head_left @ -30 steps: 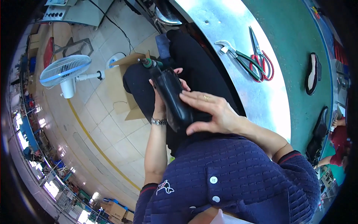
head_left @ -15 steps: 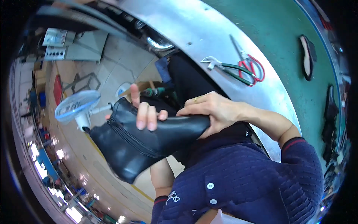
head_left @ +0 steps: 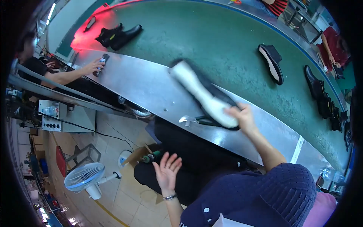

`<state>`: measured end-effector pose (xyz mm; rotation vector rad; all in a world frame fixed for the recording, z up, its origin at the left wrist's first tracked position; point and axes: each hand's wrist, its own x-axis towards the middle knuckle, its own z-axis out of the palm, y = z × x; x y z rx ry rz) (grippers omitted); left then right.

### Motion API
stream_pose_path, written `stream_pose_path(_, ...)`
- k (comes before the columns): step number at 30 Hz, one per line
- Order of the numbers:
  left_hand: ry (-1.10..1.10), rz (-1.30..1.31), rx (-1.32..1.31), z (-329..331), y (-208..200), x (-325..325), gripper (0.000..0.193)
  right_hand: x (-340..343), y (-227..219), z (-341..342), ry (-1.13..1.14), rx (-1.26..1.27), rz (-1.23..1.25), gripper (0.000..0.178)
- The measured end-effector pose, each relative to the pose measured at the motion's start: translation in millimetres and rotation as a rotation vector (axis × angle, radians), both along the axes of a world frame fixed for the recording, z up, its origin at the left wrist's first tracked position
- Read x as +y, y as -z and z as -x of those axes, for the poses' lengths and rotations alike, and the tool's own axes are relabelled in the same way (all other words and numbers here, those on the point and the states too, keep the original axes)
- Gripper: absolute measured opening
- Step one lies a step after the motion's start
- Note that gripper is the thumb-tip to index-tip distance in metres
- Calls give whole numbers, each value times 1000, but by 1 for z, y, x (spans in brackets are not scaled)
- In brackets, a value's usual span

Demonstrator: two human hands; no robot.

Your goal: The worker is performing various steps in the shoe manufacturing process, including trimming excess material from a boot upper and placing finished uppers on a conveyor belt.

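In my right hand (head_left: 242, 118) is a black boot (head_left: 213, 89), gripped at the end nearer me. Its pale underside (head_left: 196, 89) faces up, with my thumb on that end. Motion smears the boot's far end, which reaches over the green belt's edge. Below the boot, pliers (head_left: 189, 120) lie on the metal ledge, their jaws showing and most of their handles hidden. My left hand (head_left: 167, 172) is empty over my lap, palm up and fingers spread.
The green belt (head_left: 189, 41) carries a boot (head_left: 271, 62) lying on its side, several boots (head_left: 319, 92) at right and more black boots (head_left: 119, 36) at far left. A co-worker's hand (head_left: 93, 67) rests on the metal ledge (head_left: 132, 77). A fan (head_left: 85, 178) stands at lower left.
The boot went from both hands over my lap to my right hand above the ledge and belt, turned underside up. My left hand let go of it. The view swung left.
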<state>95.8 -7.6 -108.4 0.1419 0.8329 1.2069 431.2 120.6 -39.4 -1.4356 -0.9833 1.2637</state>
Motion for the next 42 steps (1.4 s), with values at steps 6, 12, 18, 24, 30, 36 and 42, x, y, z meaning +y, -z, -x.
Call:
stream_pose_path(6,7,159,142,-2,49,-52,62,77,21,-87,474,-518,-104,75)
stream_pose_path(12,17,205,101,-4,62,-29,51,102,106,-151,494,-1051,32,68)
stream_pose_path(18,65,194,154,6,66,-31,51,113,89,-145,315,-88,229,70)
stream_pose_path(24,52,190,130,-3,72,-27,49,113,95,-149,450,-183,209,53)
stream_pose_path(30,13,197,176,-4,64,-30,47,114,68,-124,421,-942,358,40)
stream_pose_path(36,96,213,213,-8,43,-35,43,127,49,-76,408,-1447,-441,34)
stream_pose_path(42,47,259,2,-10,56,-39,42,208,56,26,54,-1016,-478,30)
